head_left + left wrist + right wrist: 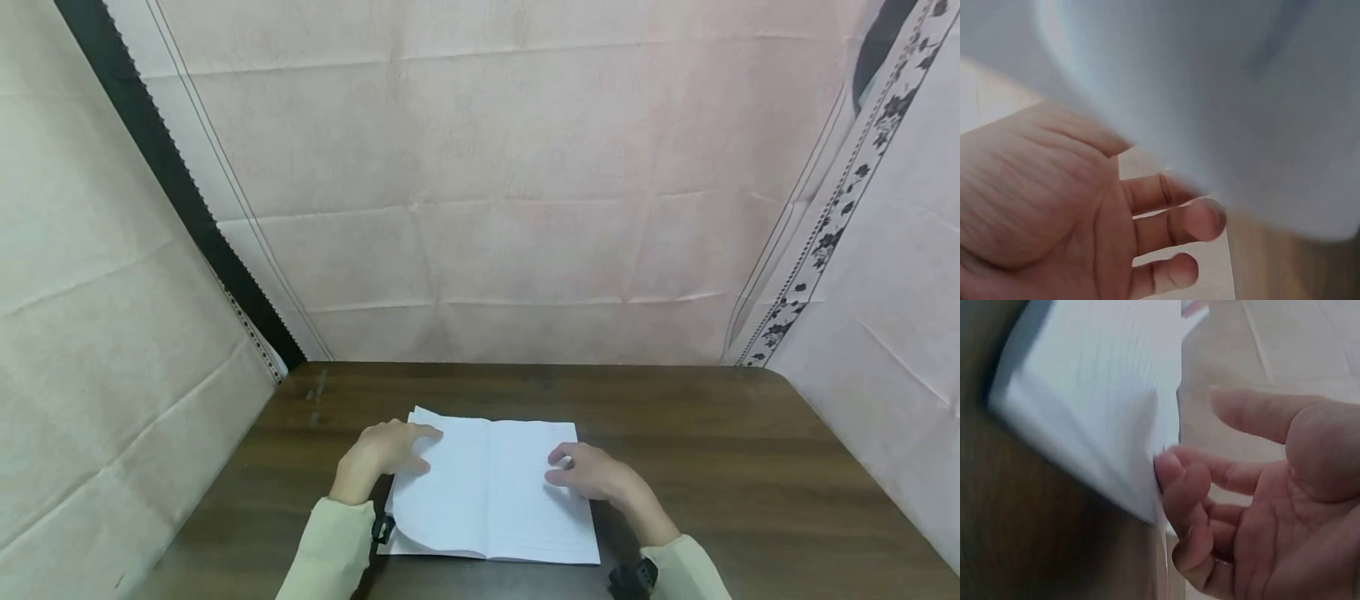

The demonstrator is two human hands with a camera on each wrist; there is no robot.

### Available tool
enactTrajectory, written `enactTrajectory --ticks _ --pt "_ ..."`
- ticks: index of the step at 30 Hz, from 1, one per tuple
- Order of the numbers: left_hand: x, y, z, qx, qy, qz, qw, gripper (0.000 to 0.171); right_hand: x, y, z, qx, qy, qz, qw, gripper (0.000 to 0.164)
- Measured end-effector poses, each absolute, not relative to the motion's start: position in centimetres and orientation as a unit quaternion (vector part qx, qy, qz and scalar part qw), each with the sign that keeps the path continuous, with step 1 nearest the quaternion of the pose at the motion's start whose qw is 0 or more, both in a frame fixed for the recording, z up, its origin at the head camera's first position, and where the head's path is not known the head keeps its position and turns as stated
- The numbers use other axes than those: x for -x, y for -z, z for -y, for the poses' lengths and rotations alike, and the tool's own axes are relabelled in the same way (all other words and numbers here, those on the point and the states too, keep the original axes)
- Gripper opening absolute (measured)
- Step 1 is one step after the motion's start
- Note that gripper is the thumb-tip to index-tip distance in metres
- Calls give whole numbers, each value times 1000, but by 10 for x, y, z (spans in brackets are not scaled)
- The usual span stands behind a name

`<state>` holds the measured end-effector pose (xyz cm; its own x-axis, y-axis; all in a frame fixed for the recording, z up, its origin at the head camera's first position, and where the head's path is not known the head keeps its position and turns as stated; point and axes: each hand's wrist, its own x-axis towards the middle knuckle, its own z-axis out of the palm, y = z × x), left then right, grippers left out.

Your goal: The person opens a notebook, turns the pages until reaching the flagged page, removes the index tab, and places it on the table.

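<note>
An open notebook [525, 492] with white, faintly ruled pages lies on the brown table. My left hand [387, 450] is over the left page's outer edge, index finger and thumb reaching onto the paper. That page's near corner curls up, and in the left wrist view the blurred page [1210, 106] hides the thumb and part of the index finger. Over the right page is my right hand [592, 473], nothing gripped in it. In the right wrist view its thumb stands apart from the loosely bent fingers [1191, 487], which are close to the notebook's edge [1079, 462].
The wooden table [720, 467] extends around the notebook on all sides. Light cloth sheets [525, 183] hang behind it and at both sides, with a black strip [187, 192] at left and a floral border [840, 208] at right.
</note>
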<state>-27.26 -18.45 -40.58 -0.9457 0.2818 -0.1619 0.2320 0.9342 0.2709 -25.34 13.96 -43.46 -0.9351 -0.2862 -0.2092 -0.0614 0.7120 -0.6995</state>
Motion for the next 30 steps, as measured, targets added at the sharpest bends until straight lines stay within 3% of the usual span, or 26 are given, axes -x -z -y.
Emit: enactTrajectory --ticks 8,12,18,30 --pt "268 411 187 -103 -126 -976 146 55 255 446 -145 73 310 -941 117 77" --pt "267 412 188 -72 -133 -973 174 56 255 450 -144 78 266 -954 111 90" --pt "265 410 194 -62 -144 -967 199 54 253 452 -142 66 226 -966 108 94" --pt "266 401 206 -75 -155 -960 219 37 253 445 -130 48 151 -984 82 77"
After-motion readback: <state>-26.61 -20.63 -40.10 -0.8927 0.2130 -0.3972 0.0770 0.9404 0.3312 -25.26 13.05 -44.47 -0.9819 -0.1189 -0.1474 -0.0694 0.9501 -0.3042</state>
